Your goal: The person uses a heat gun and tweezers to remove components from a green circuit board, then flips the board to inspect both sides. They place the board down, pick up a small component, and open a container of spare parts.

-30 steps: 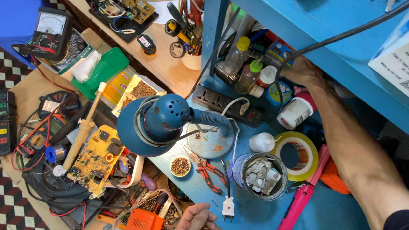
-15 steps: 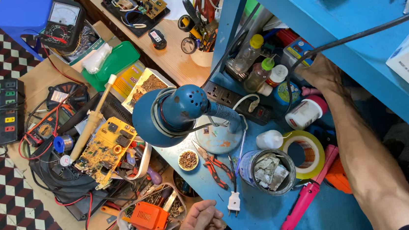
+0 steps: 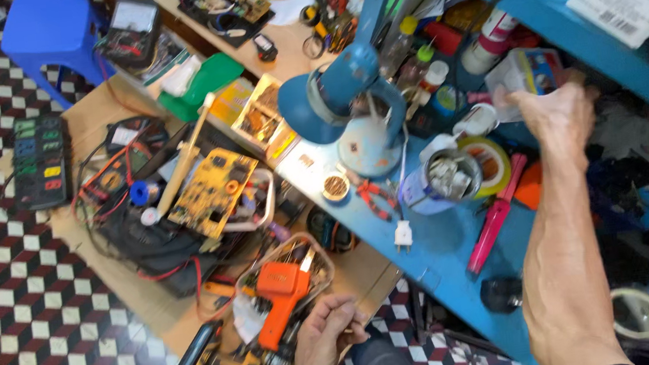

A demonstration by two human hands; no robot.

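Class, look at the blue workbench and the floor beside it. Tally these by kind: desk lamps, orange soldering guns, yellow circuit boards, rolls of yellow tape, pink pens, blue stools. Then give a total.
Blue desk lamp: 1
Orange soldering gun: 1
Yellow circuit board: 1
Roll of yellow tape: 1
Pink pen: 1
Blue stool: 1
Total: 6

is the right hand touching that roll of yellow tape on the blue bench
Apart. The head view shows the right hand raised toward the shelf clutter, with blue bench surface and a white bottle visible between it and the yellow tape roll lying flat beside the metal cup.
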